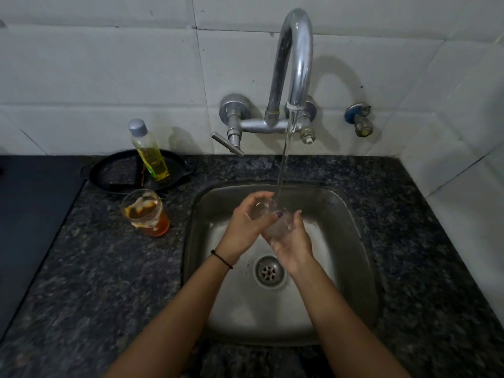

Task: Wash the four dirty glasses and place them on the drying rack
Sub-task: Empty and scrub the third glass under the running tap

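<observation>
Both hands, left (pixel 246 225) and right (pixel 290 240), hold a glass (pixel 274 222) under running water, mid-sink (pixel 351 230), clear of its walls. A dirty glass (pixel 144 211) stands by the sink's left edge.

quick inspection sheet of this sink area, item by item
surface: dark speckled stone counter around a steel sink; tap running.
job's things: clear glass held in the stream over the sink; dirty glass with orange residue upright on the counter, left of the sink. Other glasses and drying rack not seen.
clutter: bottle of yellow liquid standing in a black pan by the wall.
hands: left hand and right hand both wrapped around the clear glass.
cables: nothing seen.
surroundings: white tiled wall; small valve right of the tap.
</observation>
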